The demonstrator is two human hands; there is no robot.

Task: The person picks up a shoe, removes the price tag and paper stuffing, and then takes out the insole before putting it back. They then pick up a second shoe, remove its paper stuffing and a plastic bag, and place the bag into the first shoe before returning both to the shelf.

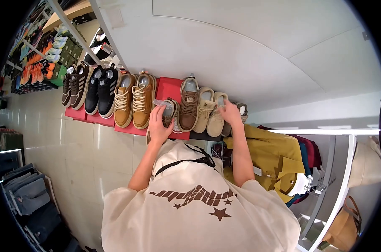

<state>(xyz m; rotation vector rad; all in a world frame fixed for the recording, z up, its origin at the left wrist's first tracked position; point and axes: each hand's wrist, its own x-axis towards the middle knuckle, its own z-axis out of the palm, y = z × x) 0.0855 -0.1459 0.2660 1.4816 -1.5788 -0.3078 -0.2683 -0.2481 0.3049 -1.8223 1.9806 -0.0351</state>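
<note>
My left hand [159, 128] is closed around a brown shoe [167, 112] that is tilted over the shelf edge, with clear plastic [162, 102] showing at its opening. Its mate, a brown lace-up shoe [188, 110], stands upright just to the right. My right hand [231, 113] has its fingers bent at the collar and laces of a beige shoe [216, 122], apparently gripping it. Another beige shoe [204, 112] stands close beside that one. Farther right, a greyish shoe [242, 109] is partly hidden behind my right hand.
Tan shoes [124, 105], black shoes [108, 90] and dark brown shoes [78, 88] line the red boxes [168, 85] to the left. A white wall panel [224, 50] rises behind. A mustard jacket [266, 151] hangs on a white rack [345, 168] at right. Folded jeans [31, 193] lie lower left.
</note>
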